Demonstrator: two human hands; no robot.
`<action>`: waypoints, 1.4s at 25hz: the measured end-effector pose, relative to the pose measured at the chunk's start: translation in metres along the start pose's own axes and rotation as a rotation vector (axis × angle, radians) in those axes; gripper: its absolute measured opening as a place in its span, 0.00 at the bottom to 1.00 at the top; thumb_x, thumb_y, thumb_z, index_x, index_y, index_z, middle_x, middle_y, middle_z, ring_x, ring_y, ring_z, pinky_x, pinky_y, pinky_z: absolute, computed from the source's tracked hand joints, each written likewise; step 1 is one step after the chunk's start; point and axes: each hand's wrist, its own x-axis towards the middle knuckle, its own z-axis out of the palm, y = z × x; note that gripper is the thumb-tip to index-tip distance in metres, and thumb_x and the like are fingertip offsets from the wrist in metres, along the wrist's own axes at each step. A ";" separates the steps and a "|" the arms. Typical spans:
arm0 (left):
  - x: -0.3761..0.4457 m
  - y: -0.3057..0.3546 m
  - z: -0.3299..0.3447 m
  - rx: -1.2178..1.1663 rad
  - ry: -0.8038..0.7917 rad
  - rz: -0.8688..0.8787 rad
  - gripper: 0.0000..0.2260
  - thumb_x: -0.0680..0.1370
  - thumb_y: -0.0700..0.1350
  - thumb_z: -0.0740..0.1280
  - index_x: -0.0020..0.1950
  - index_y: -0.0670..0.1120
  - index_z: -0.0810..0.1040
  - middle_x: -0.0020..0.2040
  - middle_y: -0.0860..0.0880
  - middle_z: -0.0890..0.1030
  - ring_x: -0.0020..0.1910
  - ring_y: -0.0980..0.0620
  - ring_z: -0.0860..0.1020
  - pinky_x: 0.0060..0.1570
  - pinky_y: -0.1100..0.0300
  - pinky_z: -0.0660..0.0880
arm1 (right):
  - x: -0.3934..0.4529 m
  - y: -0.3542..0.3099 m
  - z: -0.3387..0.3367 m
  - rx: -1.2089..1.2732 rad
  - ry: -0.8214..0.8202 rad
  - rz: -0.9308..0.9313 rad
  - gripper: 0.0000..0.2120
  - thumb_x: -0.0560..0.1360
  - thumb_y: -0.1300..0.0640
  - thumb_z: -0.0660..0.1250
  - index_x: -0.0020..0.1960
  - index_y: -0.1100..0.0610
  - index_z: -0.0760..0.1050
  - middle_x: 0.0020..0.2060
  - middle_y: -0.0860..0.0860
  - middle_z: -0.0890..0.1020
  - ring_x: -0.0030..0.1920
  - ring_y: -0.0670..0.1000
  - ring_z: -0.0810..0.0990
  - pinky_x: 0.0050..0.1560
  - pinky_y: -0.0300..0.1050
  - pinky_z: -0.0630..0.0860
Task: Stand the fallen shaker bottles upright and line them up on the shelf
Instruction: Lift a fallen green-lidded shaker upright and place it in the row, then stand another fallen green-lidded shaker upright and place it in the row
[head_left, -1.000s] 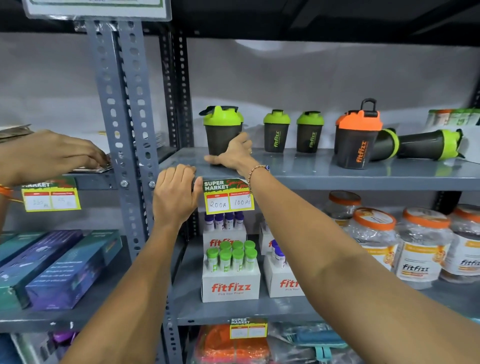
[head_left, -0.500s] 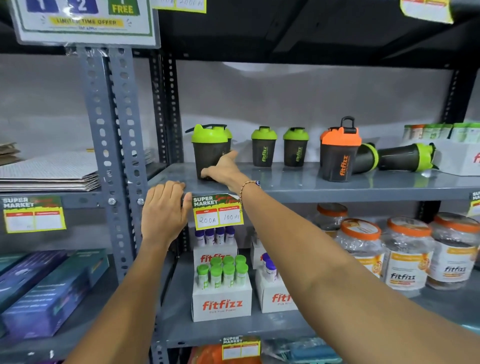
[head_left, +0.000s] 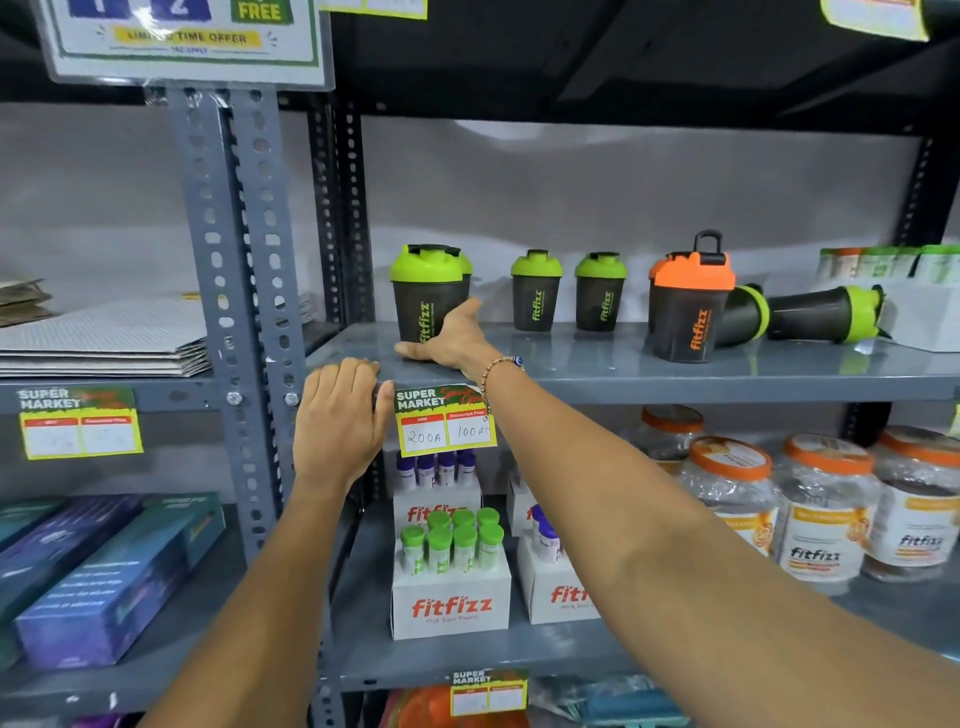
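On the grey shelf a large green-lidded shaker stands upright at the left, logo facing me. My right hand wraps its base, thumb against its right side. Two small green-lidded shakers stand upright further back. An orange-lidded shaker stands to their right. Behind it two green-lidded shakers lie on their sides. My left hand grips the shelf's front edge, fingers curled over the top.
A slotted steel upright stands left of the shelf. A price tag hangs under my right wrist. A white box sits at the shelf's far right. Vial boxes and jars fill the shelf below.
The large green shaker has turned so its logo faces front, with my right hand still at its base. Another hand seen at far left a second ago is gone. My view has tilted upward.
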 end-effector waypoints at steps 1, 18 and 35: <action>0.000 -0.001 0.000 0.001 -0.017 -0.002 0.18 0.82 0.51 0.52 0.50 0.40 0.75 0.46 0.42 0.78 0.42 0.41 0.74 0.48 0.51 0.66 | 0.000 0.000 -0.002 0.021 -0.005 0.002 0.43 0.63 0.52 0.80 0.64 0.62 0.55 0.66 0.60 0.70 0.67 0.58 0.71 0.68 0.55 0.70; 0.005 0.010 -0.023 -0.073 -0.185 -0.067 0.20 0.82 0.52 0.49 0.52 0.41 0.75 0.50 0.43 0.79 0.46 0.42 0.74 0.51 0.51 0.66 | -0.017 -0.004 -0.017 -0.098 -0.036 0.043 0.37 0.74 0.55 0.71 0.70 0.67 0.51 0.66 0.61 0.72 0.67 0.59 0.72 0.67 0.51 0.71; 0.035 0.210 -0.004 -0.039 -0.298 0.017 0.20 0.82 0.48 0.47 0.50 0.42 0.77 0.46 0.43 0.81 0.48 0.41 0.78 0.66 0.44 0.68 | -0.057 0.134 -0.255 0.677 0.982 0.448 0.18 0.80 0.57 0.54 0.63 0.67 0.71 0.63 0.64 0.76 0.62 0.63 0.75 0.62 0.54 0.73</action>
